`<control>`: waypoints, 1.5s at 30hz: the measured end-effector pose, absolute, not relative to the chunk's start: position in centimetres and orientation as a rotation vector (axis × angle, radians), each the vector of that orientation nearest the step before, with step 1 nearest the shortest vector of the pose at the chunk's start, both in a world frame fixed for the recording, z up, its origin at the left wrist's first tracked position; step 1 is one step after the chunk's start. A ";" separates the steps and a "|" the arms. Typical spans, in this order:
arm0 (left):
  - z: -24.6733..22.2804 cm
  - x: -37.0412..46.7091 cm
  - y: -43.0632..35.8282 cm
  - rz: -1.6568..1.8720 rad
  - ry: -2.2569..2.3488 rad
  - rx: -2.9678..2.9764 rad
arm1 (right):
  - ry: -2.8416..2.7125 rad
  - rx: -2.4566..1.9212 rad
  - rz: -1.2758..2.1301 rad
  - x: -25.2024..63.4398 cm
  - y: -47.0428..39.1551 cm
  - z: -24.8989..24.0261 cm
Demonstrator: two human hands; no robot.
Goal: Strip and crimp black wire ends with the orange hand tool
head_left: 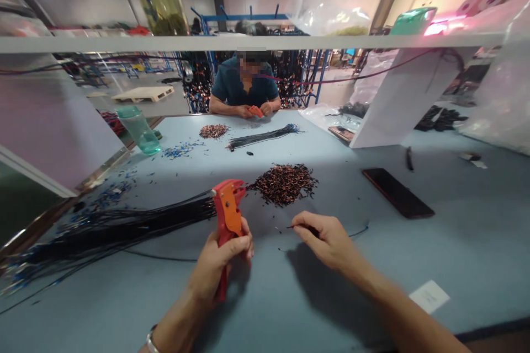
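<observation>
My left hand [226, 253] is wrapped round the handles of a red and orange wire stripper [229, 209], its head pointing up. To its right, my right hand [318, 234] is closed in a pinch on a thin dark wire [359, 231]. One tip of that wire pokes out at the fingertips, and its blue-ended tail shows behind the hand. A heap of short black and copper-coloured cut pieces [285, 183] lies just beyond both hands. Left of the stripper stretches a thick bundle of black wires [144, 226] with blue and bare ends.
A co-worker [244, 85] sits opposite, holding a red tool [255, 111]. Between us lie a smaller wire bundle [265, 136] and another heap of scraps [213, 131]. A dark phone [397, 192] and a white label [429, 296] are at right; a green bottle [139, 129] leans at left. A shelf [265, 42] spans overhead.
</observation>
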State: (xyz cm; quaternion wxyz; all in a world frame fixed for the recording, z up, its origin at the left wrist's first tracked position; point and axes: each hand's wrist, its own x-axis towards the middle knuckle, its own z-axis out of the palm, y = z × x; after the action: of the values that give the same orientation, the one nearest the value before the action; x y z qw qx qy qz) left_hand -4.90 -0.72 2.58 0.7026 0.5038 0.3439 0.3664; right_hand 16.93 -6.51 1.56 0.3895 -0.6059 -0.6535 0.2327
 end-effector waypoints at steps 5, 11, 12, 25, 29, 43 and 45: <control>2.7 -4.7 -0.6 0.780 0.634 0.752 | -2.040 -1.443 0.598 18.5 -6.6 2.4; 2.3 -4.6 -0.8 0.707 0.611 0.683 | -2.160 -1.571 0.586 17.4 -6.7 0.9; 2.2 -4.6 -0.8 0.698 0.607 0.687 | -2.122 -1.618 0.548 17.0 -6.6 0.4; 1.7 -4.5 -0.8 0.646 0.615 0.677 | -1.937 -1.695 0.354 17.5 -6.0 0.2; 1.5 -4.4 -1.0 0.656 0.617 0.668 | -2.014 -1.637 0.347 17.3 -5.8 -0.1; 1.5 -4.3 -0.8 0.671 0.622 0.665 | -1.985 -1.558 0.366 17.1 -5.2 0.0; 1.5 -4.3 -0.8 0.665 0.616 0.673 | -1.923 -1.625 0.275 16.9 -4.8 -0.4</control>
State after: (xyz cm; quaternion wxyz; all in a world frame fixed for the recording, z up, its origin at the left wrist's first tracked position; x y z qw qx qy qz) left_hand -4.27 -0.79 1.53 0.8447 0.3189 0.2920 0.3153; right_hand 16.87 -4.77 -0.38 0.2996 -0.6121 -0.7244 0.1035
